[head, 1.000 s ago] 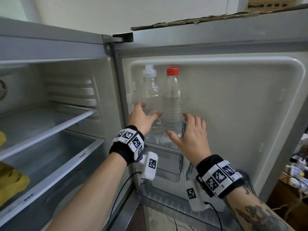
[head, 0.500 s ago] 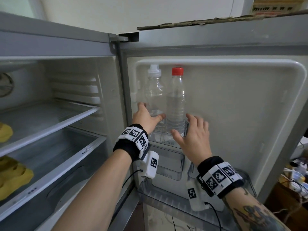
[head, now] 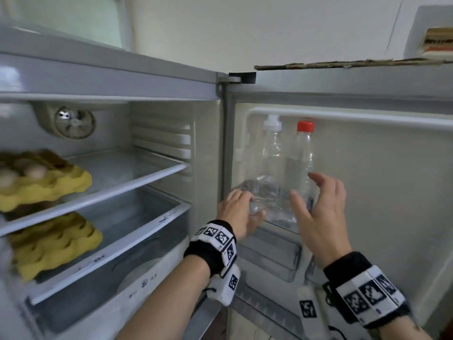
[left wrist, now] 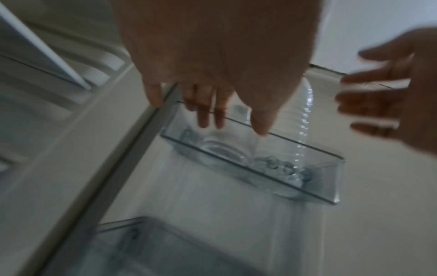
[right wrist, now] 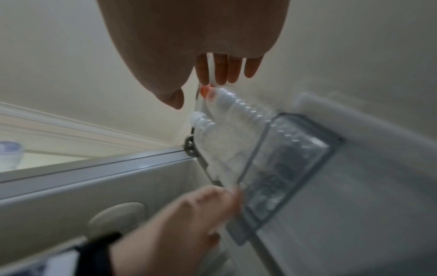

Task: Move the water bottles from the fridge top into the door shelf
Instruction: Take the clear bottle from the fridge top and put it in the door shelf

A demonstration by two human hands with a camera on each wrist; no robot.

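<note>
Two clear water bottles stand upright side by side in the clear door shelf, one with a white cap, one with a red cap. My left hand is at the shelf's front left corner, fingers loosely extended at its rim, holding nothing. In front of the red-capped bottle my right hand hovers with fingers spread, clear of it. The left wrist view shows the left hand over the shelf rim. In the right wrist view the right hand is off the red cap.
Two yellow egg trays sit on the fridge's inner shelves at the left. A lower clear door bin hangs under the bottle shelf. A strip of cardboard lies along the door top. The door panel right of the bottles is bare.
Both hands have let go of the bottles. The right hand drew back and spread its fingers; the left slid down to the shelf's left corner. The head view swung left and up.
</note>
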